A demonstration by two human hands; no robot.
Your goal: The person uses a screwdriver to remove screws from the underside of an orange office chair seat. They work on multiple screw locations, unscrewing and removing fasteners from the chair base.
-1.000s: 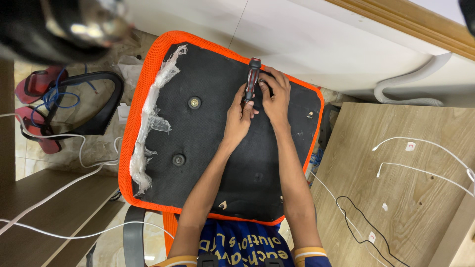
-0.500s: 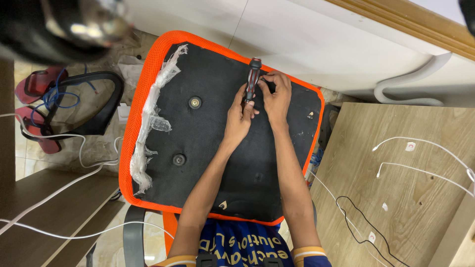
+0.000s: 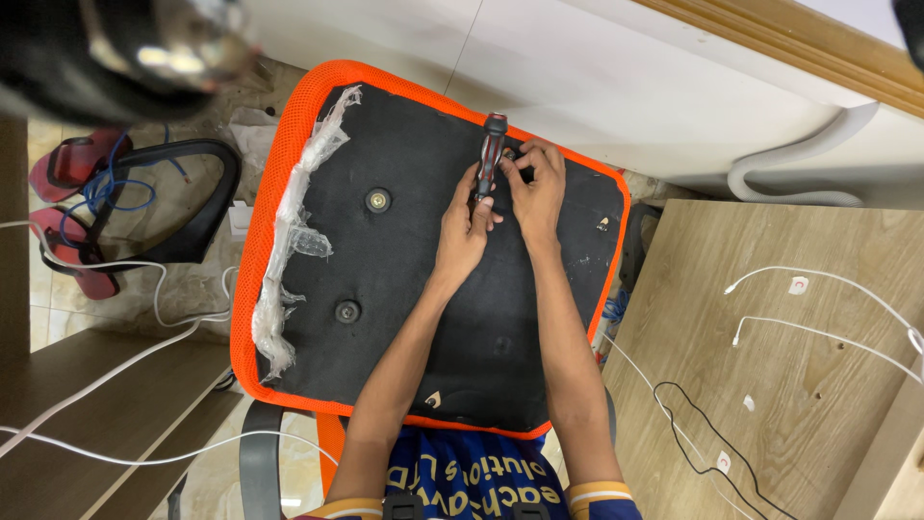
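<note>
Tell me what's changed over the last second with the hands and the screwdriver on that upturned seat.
Almost nothing has visibly changed. The left hand still grips the red and black screwdriver, standing on the black underside of the orange-rimmed seat, and the right hand still steadies it near the tip. Any turning is too slight to see. The seat, its bolts and the torn plastic wrap lie as before.

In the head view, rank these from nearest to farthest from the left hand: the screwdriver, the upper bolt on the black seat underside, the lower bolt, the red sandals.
From the left hand:
1. Screwdriver, upright in its fingers, right at the hand.
2. Upper bolt, just to the hand's left on the seat underside.
3. Lower bolt, farther left and toward the person.
4. Red sandals, on the floor at the far left.
</note>
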